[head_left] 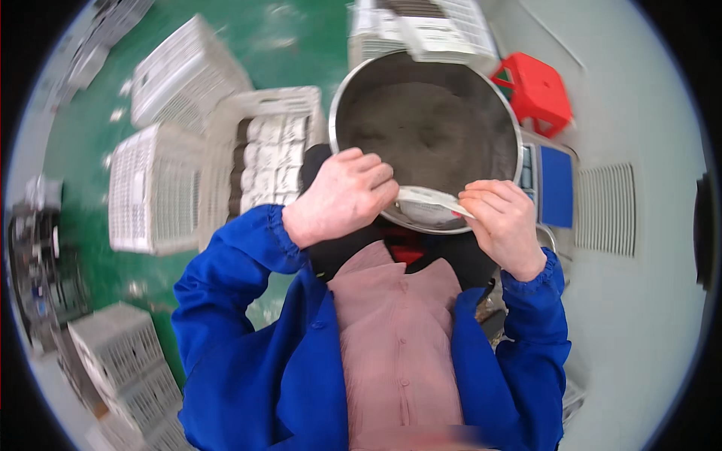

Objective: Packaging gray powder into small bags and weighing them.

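Between my hands, a small white pouch is stretched out over the near rim of a large metal basin. My left hand is closed, its fingers curled around the pouch's left end. At the other end, my right hand pinches the pouch's edge between thumb and fingers. A small red spot shows by the right fingertips. Inside the basin lies a dark grey-brown, powdery material with shallow hollows in its surface. The pouch's inside cannot be made out.
Left of the basin, a white crate holds several white-wrapped bundles with dark ends. More white crates stand beyond it and at lower left. A red stool and a blue panel are at the right, near the wall.
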Demonstrator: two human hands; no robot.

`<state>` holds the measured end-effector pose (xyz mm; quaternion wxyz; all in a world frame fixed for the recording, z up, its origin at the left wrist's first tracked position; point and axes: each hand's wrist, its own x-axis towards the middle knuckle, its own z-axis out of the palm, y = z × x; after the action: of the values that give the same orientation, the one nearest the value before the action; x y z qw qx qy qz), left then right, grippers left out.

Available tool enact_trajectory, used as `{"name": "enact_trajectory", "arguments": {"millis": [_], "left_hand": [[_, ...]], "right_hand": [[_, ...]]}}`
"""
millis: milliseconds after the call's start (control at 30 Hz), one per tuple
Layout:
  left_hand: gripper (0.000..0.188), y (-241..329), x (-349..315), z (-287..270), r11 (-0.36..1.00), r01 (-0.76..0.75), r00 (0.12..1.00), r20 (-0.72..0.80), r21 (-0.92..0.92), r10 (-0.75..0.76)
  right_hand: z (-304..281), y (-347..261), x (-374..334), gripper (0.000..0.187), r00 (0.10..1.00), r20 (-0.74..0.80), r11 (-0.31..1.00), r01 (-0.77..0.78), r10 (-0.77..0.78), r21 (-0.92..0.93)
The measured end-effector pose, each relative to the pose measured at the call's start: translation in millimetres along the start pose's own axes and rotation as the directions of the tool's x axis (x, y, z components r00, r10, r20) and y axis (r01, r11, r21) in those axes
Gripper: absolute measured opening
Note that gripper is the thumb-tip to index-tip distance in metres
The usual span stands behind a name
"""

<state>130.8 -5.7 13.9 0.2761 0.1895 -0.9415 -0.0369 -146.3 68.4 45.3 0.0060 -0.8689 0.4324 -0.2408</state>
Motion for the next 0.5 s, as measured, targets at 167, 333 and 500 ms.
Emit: {"name": "enact_trajectory", "arguments": {"millis": [167, 333, 500], "left_hand": [[0.024, -28.6, -50.4, -52.0, 0.958, 0.212, 0.977, -0.070, 0.193, -0.202], [0.017, -77.0, -127.3, -68.8, 0.822, 0.418, 0.904, -0.092, 0.387, -0.417], [0.015, -123.6, -219.6, -4.5, 0.724, 0.525, 0.826, -0.065, 0.447, -0.560]], "right_hand": [[55.4, -1.4, 65.0, 0.038, 0.994, -0.050, 0.987, 0.102, -0.097, 0.127], [102.4, 0.9, 74.8, 0.038, 0.996, 0.057, 0.984, 0.062, -0.072, 0.167], [145.2, 13.6, 51.2, 0.033, 0.976, 0.210, 0.985, 0.013, -0.049, 0.171]]}}
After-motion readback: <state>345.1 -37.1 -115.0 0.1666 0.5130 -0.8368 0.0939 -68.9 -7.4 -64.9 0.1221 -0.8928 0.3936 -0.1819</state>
